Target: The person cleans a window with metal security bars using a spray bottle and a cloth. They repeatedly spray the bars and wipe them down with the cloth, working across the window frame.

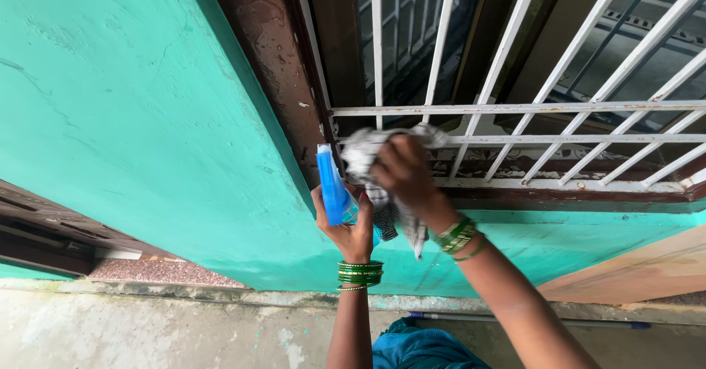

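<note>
In the head view, the left hand (351,225) is gripping a blue spray bottle (333,186) upright, just below the window sill (559,186). The right hand (403,172) is closed around a checked cloth (371,164), pressing it on the white window grille (515,108) at its lower left corner. The wiping step seems to be in hand; the next stroke calls for firm pressure along the 2 lower bars.

Turquoise painted wall (132,119), plaster uneven, daylight. Dark brown window frame (272,60), paint worn, with a white metal grille (515,108) of vertical and horizontal bars, rust spots on the lower rails. Dark interior behind the bars. Grey concrete floor (147,332) below, stained. A thin pipe (529,320) lies along the wall base.
</note>
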